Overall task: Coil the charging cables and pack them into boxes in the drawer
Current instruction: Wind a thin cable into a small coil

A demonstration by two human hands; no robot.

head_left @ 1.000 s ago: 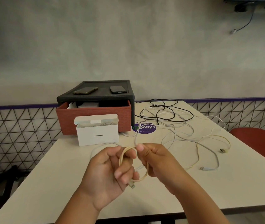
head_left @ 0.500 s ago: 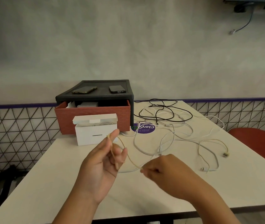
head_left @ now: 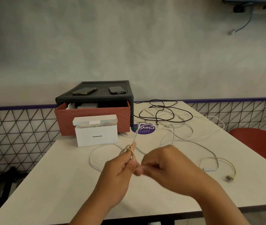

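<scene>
Your left hand grips the coiled beige cable above the near bench — loops round its fingers. Your right hand, curled and blurred, meets it — whether it grasps anything cannot be told. The white box stands beyond, to the left.

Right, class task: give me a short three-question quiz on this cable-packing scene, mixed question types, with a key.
1. True or false: the white box in front of the red drawer stands open.
2. How many phones lie on top of the black drawer unit?
3. Which hand holds the beige cable coil? A left; B right; C neither.
Key: 1 true; 2 two; 3 A, the left hand.
</scene>
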